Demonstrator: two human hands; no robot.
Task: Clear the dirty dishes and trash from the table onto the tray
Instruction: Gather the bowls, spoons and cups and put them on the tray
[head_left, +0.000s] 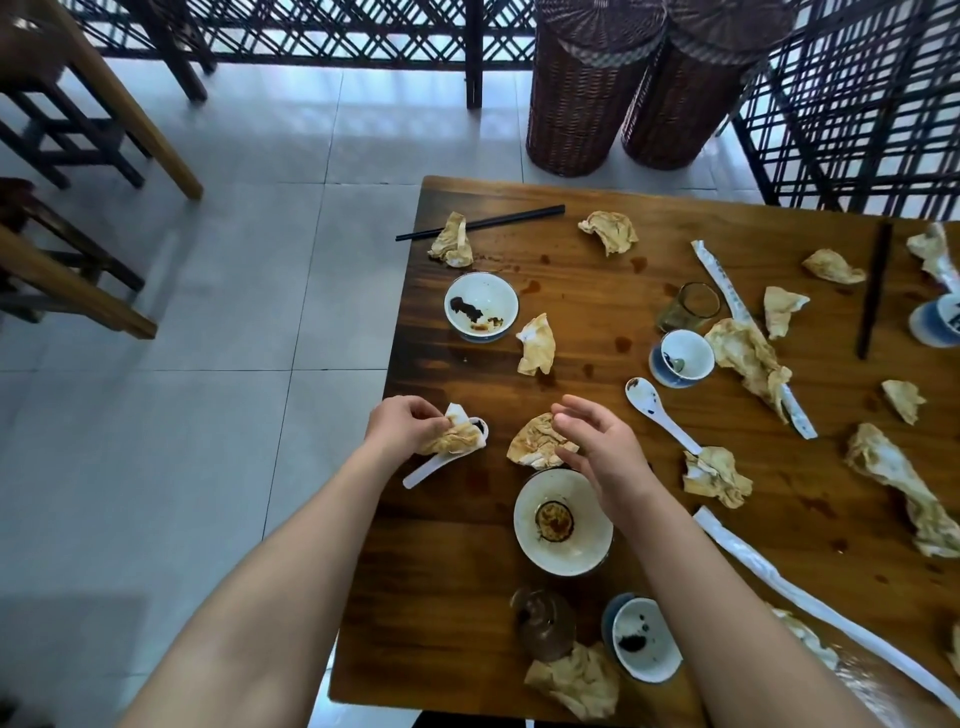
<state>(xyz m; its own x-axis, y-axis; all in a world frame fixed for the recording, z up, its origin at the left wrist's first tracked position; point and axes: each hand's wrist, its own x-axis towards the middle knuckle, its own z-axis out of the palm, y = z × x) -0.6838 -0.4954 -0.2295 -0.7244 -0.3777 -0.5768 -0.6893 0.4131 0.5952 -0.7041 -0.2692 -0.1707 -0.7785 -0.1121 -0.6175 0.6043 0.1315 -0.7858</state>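
Note:
My left hand (402, 423) pinches a stained crumpled napkin (457, 439) that lies over a white spoon (423, 470) near the table's left edge. My right hand (597, 441) hovers open above another stained napkin (535, 441), fingers spread, just beyond a large dirty white bowl (563, 525). A second dirty bowl (480, 306) stands farther back on the left. Another white spoon (657, 413) lies to the right of my right hand. Several more soiled napkins are scattered over the wooden table (571, 260). No tray is in view.
Small blue-and-white cups (680, 358) (644, 639), a glass (688, 306), a dark glass (543, 623), black chopsticks (480, 223) (875, 291) and white paper sleeves (810, 597) litter the table. Wicker baskets (582, 93) stand behind it. Wooden chairs (78, 104) stand on the tiled floor at left.

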